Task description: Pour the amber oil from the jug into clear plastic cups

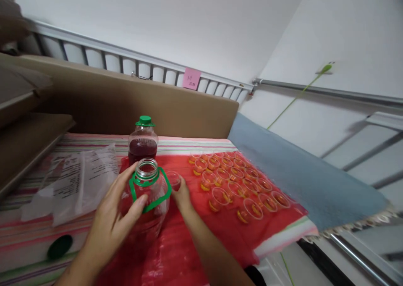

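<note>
My left hand [115, 216] is closed around the upper part of a clear plastic jug [157, 216]. The jug is uncapped, its threaded mouth faces up, and a green carrying handle [154, 205] circles its neck. To the right of the jug, my right hand [182, 197] grips a clear plastic cup [173, 179]. Whether anything is in this cup I cannot tell. Just behind stands another jug [143, 148] of dark red liquid with a green cap. A loose dark green cap [59, 247] lies on the striped cloth at the front left.
Several clear cups [220, 196] with something yellow-orange low in them stand in rows on the red plastic sheet [226, 240]. Crumpled printed plastic bags [85, 177] lie at left. Cardboard [189, 114] and a railing close off the back; blue cloth [292, 168] hangs at right.
</note>
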The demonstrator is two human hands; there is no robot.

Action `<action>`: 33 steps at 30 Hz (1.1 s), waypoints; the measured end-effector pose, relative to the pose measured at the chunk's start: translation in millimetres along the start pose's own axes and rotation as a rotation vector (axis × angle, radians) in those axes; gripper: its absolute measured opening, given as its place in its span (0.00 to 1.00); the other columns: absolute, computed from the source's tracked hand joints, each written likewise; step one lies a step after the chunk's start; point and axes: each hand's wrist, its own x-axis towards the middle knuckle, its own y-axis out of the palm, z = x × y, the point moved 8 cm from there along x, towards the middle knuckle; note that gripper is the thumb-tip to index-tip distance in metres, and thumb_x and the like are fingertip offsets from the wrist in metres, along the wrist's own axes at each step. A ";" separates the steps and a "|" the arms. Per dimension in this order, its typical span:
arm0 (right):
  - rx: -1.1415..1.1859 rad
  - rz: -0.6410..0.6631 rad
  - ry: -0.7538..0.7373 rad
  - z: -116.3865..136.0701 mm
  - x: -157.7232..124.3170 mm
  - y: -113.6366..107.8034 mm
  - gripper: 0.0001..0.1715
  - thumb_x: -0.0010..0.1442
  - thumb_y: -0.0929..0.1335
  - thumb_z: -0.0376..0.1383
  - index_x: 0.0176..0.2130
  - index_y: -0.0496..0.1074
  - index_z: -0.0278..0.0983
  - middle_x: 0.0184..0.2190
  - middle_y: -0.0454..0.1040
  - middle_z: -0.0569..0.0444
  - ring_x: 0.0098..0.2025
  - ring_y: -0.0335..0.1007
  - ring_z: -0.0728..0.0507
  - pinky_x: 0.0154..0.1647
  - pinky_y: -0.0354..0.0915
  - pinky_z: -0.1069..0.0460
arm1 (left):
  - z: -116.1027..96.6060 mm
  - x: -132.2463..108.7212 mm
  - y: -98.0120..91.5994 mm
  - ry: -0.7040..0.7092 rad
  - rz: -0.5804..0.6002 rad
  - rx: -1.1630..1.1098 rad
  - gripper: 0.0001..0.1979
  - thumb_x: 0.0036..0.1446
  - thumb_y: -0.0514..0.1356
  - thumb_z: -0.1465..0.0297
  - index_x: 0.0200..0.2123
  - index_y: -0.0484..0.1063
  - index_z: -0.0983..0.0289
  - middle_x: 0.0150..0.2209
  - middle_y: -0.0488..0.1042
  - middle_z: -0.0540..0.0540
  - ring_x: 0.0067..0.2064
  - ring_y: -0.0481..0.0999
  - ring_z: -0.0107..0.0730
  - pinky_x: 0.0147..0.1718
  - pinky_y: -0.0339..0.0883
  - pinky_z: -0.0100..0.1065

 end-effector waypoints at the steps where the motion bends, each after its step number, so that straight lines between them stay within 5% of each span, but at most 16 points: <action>1: 0.013 -0.009 0.024 -3.6 -6.5 -13.3 0.27 0.39 0.75 0.38 0.42 0.71 0.42 0.40 0.80 0.57 0.47 0.75 0.38 0.48 0.69 0.45 | 0.3 0.3 -0.1 -0.003 0.004 -0.003 0.28 0.60 0.57 0.59 0.63 0.58 0.52 0.64 0.64 0.51 0.65 0.61 0.42 0.64 0.54 0.43; 6: 0.042 -0.124 0.127 -23.9 -63.4 -113.9 0.21 0.43 0.72 0.43 0.38 0.72 0.38 0.38 0.79 0.49 0.44 0.76 0.36 0.48 0.69 0.43 | -2.4 2.4 -2.5 -0.002 -0.004 -0.010 0.29 0.59 0.57 0.58 0.62 0.59 0.55 0.64 0.64 0.54 0.65 0.61 0.45 0.63 0.54 0.46; 9: 0.043 -0.345 0.218 -41.1 -84.9 -173.4 0.29 0.42 0.72 0.47 0.42 0.69 0.36 0.41 0.77 0.45 0.46 0.75 0.35 0.50 0.69 0.42 | -7.7 3.3 -2.9 0.022 -0.006 -0.034 0.28 0.59 0.57 0.58 0.62 0.59 0.57 0.63 0.65 0.56 0.64 0.62 0.46 0.63 0.54 0.48; 11: 0.014 -0.451 0.235 -46.7 -82.9 -193.0 0.38 0.39 0.74 0.48 0.48 0.66 0.35 0.47 0.75 0.42 0.52 0.71 0.33 0.53 0.67 0.42 | -10.2 3.7 -2.5 0.030 0.000 -0.044 0.28 0.59 0.56 0.58 0.61 0.60 0.59 0.62 0.65 0.58 0.64 0.62 0.47 0.63 0.54 0.49; 16: -0.045 -0.448 0.164 -46.4 -45.5 -182.2 0.48 0.39 0.73 0.49 0.56 0.61 0.35 0.57 0.68 0.41 0.62 0.63 0.34 0.59 0.63 0.43 | -11.8 2.4 -3.5 0.040 0.000 -0.040 0.28 0.60 0.56 0.58 0.61 0.59 0.60 0.63 0.65 0.60 0.64 0.62 0.46 0.63 0.53 0.51; 26: -0.030 -0.409 0.189 -60.5 -29.3 -173.8 0.39 0.35 0.74 0.52 0.44 0.66 0.38 0.45 0.74 0.45 0.52 0.71 0.31 0.53 0.68 0.39 | -9.8 0.7 -1.1 0.040 0.016 -0.060 0.27 0.61 0.56 0.62 0.62 0.58 0.63 0.63 0.64 0.62 0.64 0.61 0.43 0.64 0.52 0.47; 29: 0.043 -0.371 0.188 -38.3 -30.4 -170.7 0.43 0.34 0.75 0.51 0.46 0.64 0.36 0.50 0.72 0.40 0.54 0.70 0.30 0.53 0.69 0.38 | -10.7 0.5 -1.2 0.043 0.024 -0.072 0.27 0.61 0.56 0.63 0.61 0.58 0.63 0.62 0.64 0.63 0.64 0.62 0.43 0.63 0.53 0.48; 33: 0.127 -0.253 0.072 35.6 -29.0 -154.2 0.44 0.37 0.76 0.50 0.49 0.63 0.37 0.56 0.69 0.38 0.57 0.68 0.31 0.51 0.71 0.41 | -13.0 -0.3 -1.7 0.050 0.031 -0.084 0.27 0.61 0.56 0.64 0.61 0.58 0.64 0.63 0.64 0.63 0.64 0.62 0.44 0.63 0.54 0.49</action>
